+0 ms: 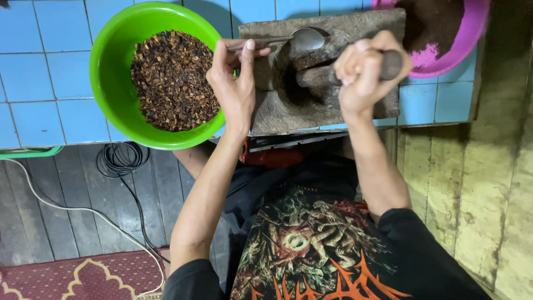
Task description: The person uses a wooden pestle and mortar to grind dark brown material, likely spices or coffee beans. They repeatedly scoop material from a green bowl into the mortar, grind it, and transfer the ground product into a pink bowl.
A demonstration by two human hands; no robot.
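My left hand (233, 83) holds a metal spoon (300, 39) by its handle, the bowl lying over the rim of a square stone mortar (266, 114). My right hand (363, 69) is closed around a stone pestle (319, 75) whose end points into the mortar's dark hollow. To the left, beside my left hand, stands a green plastic bowl (108, 72) filled with dark brown roasted chips (172, 80). At the upper right a pink bowl (461, 41) holds dark ground powder.
Everything stands on a blue tiled counter (44, 78). Below are a dark plank floor, coiled black cable (122, 158), a white cord (66, 208) and a red patterned rug (83, 275). Yellowish wooden boards (477, 194) lie to the right.
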